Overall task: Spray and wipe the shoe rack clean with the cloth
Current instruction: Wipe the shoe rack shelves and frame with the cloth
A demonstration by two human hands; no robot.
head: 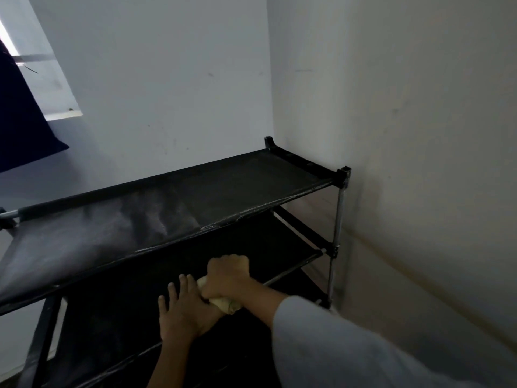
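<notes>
- I see the right hand [228,275] clenched around the bunched pale-yellow cloth [223,302], pressing it onto the second tier of the black fabric-shelved metal-tube shoe rack [195,197].
- The left hand [181,312] lies flat beside it, fingers straight, holding nothing.
- Risk: the tier is slack fabric; hard pressure may sag it or pull it off its rails.
- Risk: the light frame may shift under sideways strokes.
- Risk: no spray bottle is in view; dry wiping may only smear dust.
</notes>
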